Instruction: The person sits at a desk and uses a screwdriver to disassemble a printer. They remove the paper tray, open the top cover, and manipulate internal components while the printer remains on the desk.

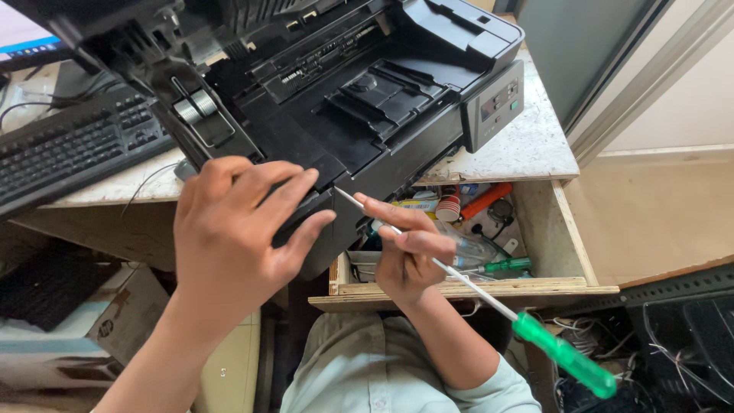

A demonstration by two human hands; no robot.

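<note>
The printer (359, 99) is seen to be made of black plastic, mostly matt, with a slight sheen on its upper panels. The screwdriver (489, 302) is formed of a bright, smooth metal shaft and a glossy, translucent green plastic handle. The surface (527, 145) is finished in pale speckled stone. The drawer (566, 237) is built of raw, unpainted plywood.

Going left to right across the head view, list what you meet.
Keyboard → left hand → right hand → orange tool in the open drawer → green screwdriver handle.
</note>
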